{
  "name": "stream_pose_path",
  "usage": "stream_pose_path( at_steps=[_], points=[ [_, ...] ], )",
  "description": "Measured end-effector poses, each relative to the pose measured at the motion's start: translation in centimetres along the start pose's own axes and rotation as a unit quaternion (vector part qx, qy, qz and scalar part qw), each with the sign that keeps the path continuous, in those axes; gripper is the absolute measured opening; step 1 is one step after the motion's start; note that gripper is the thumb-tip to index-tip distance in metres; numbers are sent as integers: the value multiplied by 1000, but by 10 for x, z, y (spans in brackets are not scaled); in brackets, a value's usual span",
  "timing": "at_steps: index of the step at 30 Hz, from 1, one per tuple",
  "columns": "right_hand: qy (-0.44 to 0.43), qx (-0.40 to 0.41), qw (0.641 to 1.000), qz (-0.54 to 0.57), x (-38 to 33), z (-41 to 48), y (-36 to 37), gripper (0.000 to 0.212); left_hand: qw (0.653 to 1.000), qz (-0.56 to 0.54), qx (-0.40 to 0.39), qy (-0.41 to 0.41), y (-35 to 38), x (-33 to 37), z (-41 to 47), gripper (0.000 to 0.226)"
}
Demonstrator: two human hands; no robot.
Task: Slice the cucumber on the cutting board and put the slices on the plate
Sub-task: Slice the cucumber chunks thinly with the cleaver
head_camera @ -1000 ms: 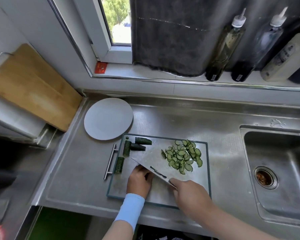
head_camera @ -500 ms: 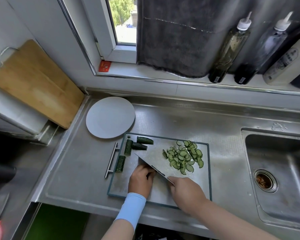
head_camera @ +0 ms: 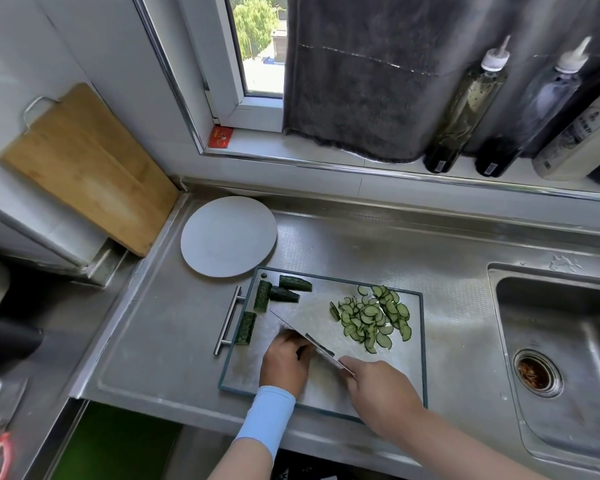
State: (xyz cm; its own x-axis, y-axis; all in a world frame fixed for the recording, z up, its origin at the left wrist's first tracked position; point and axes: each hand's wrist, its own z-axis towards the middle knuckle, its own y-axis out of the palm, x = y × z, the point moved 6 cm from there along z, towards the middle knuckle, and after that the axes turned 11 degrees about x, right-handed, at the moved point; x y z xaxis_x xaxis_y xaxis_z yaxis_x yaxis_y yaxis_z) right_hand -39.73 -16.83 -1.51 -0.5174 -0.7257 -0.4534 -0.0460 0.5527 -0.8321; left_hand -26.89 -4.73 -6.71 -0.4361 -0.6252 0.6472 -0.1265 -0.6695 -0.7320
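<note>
A steel cutting board (head_camera: 326,299) lies on the counter. Several dark green cucumber chunks (head_camera: 284,294) sit at its left end, and a pile of thin slices (head_camera: 374,317) lies at its right. My right hand (head_camera: 378,393) grips the handle of a broad knife (head_camera: 312,344) whose blade runs diagonally toward the chunks. My left hand (head_camera: 284,363) rests on the board with its fingers curled against the blade's left side, holding a cucumber piece of which only a dark sliver shows. The round white plate (head_camera: 228,236) stands bare behind the board's left corner.
A sink (head_camera: 551,341) with a drain sits to the right. Bottles (head_camera: 465,105) line the window ledge beside a hanging grey towel (head_camera: 361,81). A wooden board (head_camera: 84,168) leans on the left wall. The steel board's bar handle (head_camera: 227,320) sticks out on its left.
The view has shifted slightly. Both hands and the knife stay in nearly the same place on the board, with the blade against my left fingers.
</note>
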Motion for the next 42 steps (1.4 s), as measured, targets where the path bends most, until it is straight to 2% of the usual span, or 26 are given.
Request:
stream_pose_path(
  at_steps=[12,20,26,31,38,42],
  points=[
    [24,-19,1000,2,6,-10,-6,15,1000,-11,14,-5,-1,0,0,18],
    [33,-50,998,22,-8,20,5,35,1000,-22,19,5,6,-7,-6,16],
    [20,-37,999,1,-14,25,5,33,999,-6,20,36,5,-6,-8,18],
    [5,-18,1000,-3,-11,9,2,14,1000,2,30,6,1,-4,-6,22],
    [4,-9,1000,-5,-1,-11,-4,11,999,10,25,31,-7,5,-5,23],
    [5,-14,1000,-10,1,-12,-4,11,1000,5,22,17,-6,2,-5,22]
  ],
)
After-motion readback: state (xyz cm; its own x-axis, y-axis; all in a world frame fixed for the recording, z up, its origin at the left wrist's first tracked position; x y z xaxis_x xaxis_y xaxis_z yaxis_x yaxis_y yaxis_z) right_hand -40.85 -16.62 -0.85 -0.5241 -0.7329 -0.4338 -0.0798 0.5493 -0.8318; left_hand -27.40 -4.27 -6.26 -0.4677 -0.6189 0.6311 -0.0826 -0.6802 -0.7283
